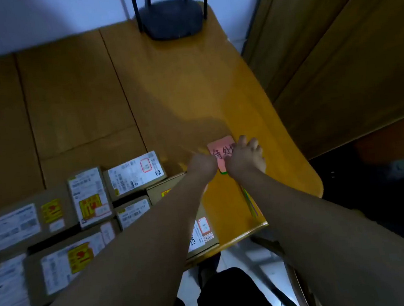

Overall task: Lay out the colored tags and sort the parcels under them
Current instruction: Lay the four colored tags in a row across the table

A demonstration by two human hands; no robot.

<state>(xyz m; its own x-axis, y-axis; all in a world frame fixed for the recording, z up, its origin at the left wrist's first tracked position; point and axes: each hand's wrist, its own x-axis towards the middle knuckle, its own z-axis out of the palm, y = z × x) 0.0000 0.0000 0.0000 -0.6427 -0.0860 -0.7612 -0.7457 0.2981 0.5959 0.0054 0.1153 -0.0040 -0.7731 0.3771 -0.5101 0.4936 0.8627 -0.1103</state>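
Note:
A pink tag (221, 148) with dark handwriting lies near the right end of the wooden table (189, 91). My left hand (203, 165) and my right hand (245, 155) both rest on it, fingers curled onto its edges, and a green edge shows beneath it. More colored strips (249, 201) lie under my right forearm. Several cardboard parcels with white labels, such as one (135, 173) beside my left wrist and one (89, 197) further left, fill the front left of the table. My left forearm hides part of another parcel (203, 230).
A dark round lamp base (173, 21) with thin black legs stands at the table's back edge by the wall. Brown wooden panels (335, 51) stand to the right. The table's rounded right edge (316, 185) drops to a dark floor.

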